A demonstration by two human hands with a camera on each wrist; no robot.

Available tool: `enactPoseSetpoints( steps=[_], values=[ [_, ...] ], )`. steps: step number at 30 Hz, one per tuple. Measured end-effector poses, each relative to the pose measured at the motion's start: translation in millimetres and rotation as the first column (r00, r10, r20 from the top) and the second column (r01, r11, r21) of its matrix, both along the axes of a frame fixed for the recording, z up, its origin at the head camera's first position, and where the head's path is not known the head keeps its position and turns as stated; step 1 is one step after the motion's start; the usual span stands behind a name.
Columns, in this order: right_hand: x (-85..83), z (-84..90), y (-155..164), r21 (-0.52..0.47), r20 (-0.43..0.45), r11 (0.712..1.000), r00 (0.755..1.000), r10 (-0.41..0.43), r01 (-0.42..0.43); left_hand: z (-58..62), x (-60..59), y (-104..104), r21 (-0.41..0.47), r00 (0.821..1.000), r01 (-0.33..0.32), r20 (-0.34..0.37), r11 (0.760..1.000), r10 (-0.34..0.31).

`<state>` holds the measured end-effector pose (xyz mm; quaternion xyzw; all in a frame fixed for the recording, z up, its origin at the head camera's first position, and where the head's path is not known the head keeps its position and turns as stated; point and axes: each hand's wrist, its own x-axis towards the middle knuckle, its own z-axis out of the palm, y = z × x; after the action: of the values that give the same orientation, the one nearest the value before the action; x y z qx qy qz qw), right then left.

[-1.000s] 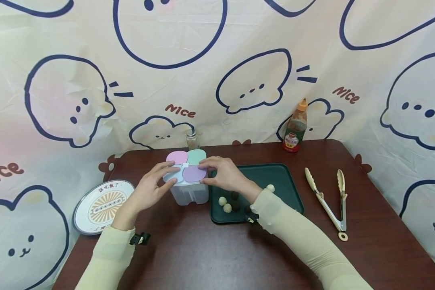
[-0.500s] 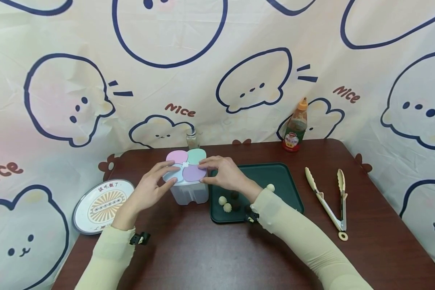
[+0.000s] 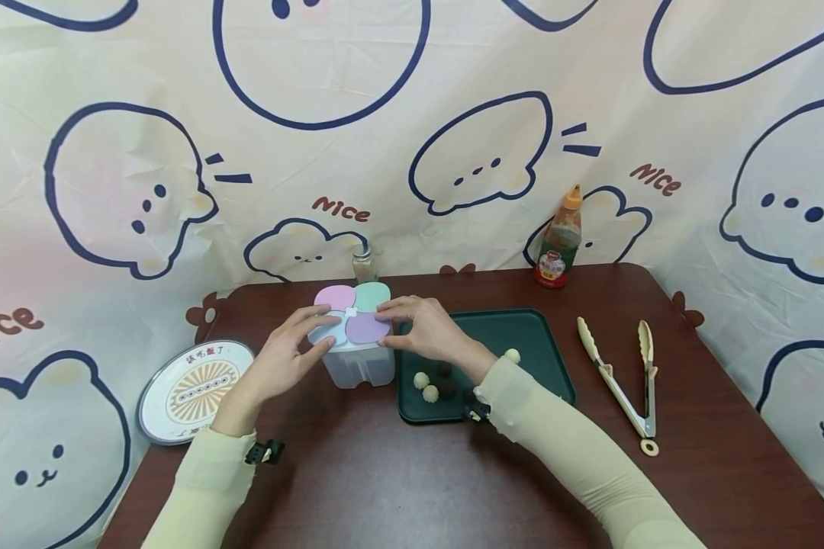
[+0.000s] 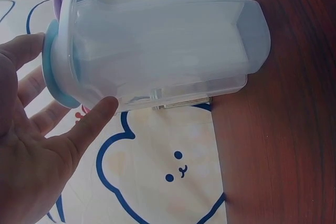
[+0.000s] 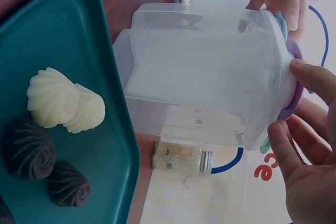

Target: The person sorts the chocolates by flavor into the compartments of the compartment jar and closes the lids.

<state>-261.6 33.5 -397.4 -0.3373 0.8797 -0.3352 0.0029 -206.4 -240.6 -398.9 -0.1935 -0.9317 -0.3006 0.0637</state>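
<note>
A translucent plastic storage box [image 3: 360, 367] stands on the table, its white lid topped by pink, green, blue and purple petal-shaped flaps. My left hand [image 3: 284, 358] grips the lid's left side, fingers over the blue flap [image 4: 51, 66] and thumb low at the edge. From the right, my right hand [image 3: 431, 329] holds the lid near the purple flap [image 5: 295, 85], fingers and thumb at its rim. In the right wrist view the box's visible walls look cloudy, with no contents showing.
Right of the box, a dark green tray [image 3: 508, 328] bears white swirled buns [image 5: 52, 95] and dark ones [image 5: 29, 149], partly behind my right arm. Around are tongs [image 3: 621, 396], a sauce bottle [image 3: 558, 248], a glass shaker [image 3: 365, 267] and an oval plate [image 3: 195, 389].
</note>
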Motion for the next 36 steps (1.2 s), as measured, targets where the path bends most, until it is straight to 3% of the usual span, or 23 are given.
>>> enactPoseSetpoints(
  steps=[17, 29, 36],
  values=[
    [0.4, 0.0, 0.2, -0.013, -0.005, 1.000, 1.000, 0.004, -0.004, 0.8, 1.0, -0.4, 0.002, 1.000, -0.002, -0.006, 1.000, 0.002],
    [0.9, 4.1, 0.6, -0.064, 0.047, 0.998, 0.999, -0.010, 0.013, 2.1, 1.2, 0.5, 0.005, 1.000, -0.003, 0.002, 1.000, 0.003],
    [2.0, 4.1, 1.7, -0.088, 0.099, 0.996, 0.995, -0.018, 0.027, 2.8, 2.2, 6.1, 0.001, 0.999, -0.049, 0.022, 0.999, 0.049]
  ],
)
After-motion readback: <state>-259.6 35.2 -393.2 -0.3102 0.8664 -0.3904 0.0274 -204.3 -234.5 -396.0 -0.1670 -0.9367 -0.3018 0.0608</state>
